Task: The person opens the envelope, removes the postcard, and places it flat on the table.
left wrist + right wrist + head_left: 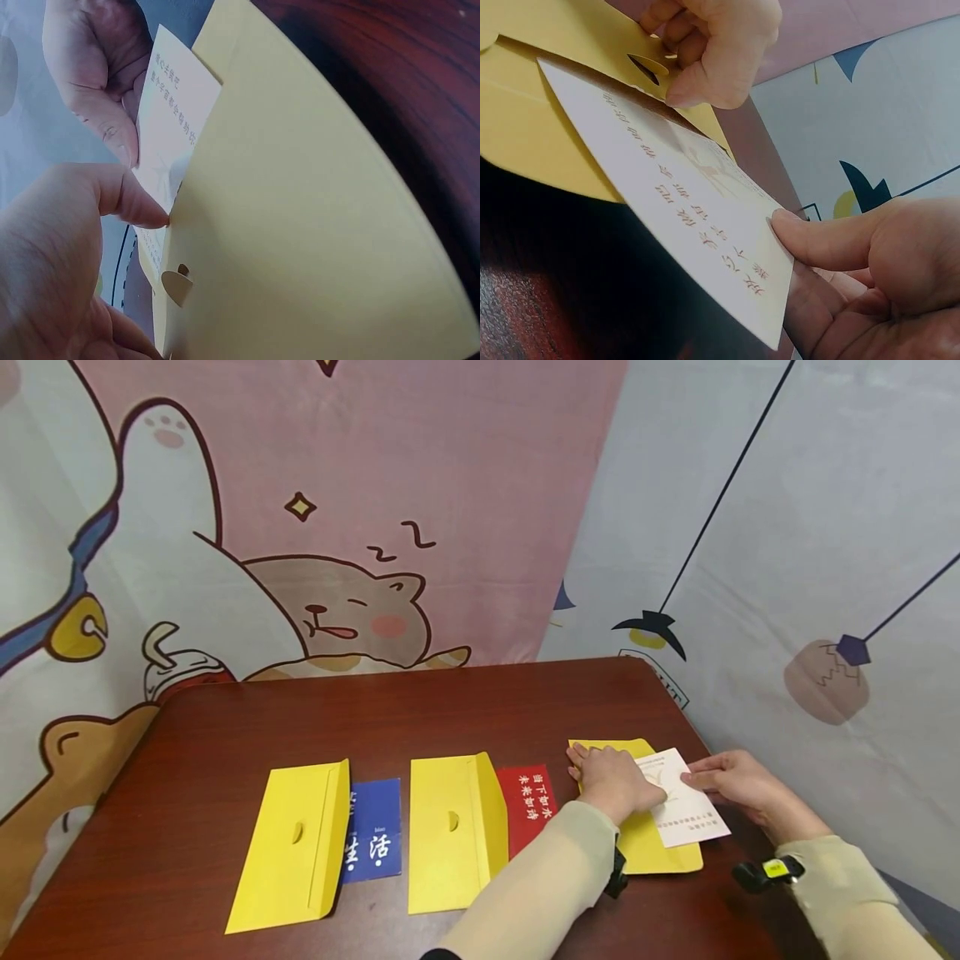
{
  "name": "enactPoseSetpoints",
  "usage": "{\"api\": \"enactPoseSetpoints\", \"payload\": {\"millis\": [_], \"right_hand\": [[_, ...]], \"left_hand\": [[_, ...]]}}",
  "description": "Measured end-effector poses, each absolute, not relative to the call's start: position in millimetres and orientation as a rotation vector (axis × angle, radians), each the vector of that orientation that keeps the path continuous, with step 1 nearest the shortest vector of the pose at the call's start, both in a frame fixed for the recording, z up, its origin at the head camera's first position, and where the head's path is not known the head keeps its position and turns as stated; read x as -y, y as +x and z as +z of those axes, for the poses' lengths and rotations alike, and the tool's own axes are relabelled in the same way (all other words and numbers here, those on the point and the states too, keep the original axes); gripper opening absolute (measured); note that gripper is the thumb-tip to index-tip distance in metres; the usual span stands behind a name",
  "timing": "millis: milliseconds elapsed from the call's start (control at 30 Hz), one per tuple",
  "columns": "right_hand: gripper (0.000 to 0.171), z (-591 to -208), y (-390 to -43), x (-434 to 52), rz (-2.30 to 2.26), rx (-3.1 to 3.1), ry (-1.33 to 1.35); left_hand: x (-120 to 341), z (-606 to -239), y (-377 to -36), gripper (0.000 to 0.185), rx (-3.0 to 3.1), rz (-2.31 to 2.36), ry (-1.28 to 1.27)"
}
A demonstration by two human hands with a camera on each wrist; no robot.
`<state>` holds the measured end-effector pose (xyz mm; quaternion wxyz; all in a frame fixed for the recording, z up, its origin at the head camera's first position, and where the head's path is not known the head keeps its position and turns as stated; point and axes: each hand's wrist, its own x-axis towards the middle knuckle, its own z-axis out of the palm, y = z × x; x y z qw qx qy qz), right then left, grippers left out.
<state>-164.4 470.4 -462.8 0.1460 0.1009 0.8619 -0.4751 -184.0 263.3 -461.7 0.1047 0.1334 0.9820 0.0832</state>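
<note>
The right hand point(738, 779) pinches the white card point(686, 810) by its outer end, thumb on top. The card's long axis runs leftward into the yellow envelope point(660, 852), whose mouth the left hand point(611, 781) pinches (near the table's point(450, 710) right edge).

Both arms reach forward in pale sleeves, each with a dark device strapped at the wrist. The left hand point(611, 781) lies palm down, knuckles up, its fingers point(581, 768) spread forward and pressed flat while its thumb point(139, 202) bends inward, the tip pinching down at the edge beneath it. The right hand point(738, 781) sits just beside the left, turned on its side with the fingers loosely curled. Its thumb point(817, 240) stretches out toward the left hand and presses from above, the curled fingers lying underneath, so thumb and fingers pinch together.
</note>
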Motion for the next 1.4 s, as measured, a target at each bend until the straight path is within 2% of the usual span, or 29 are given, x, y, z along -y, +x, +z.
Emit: {"api": "enactPoseSetpoints", "payload": {"millis": [1067,1400], "right_hand": [[0.053,-458.5,-162.8,-500.6,-1.351,-2.512,0.303],[0.052,-460.4,-164.4,-508.1,-1.133,-2.73,0.386]], "left_hand": [[-263.9,-464.6,-184.5,0.058,-2.926,0.201,0.42],[-260.7,-461.6,-182.3,0.057,-2.912,0.219,0.442]]}}
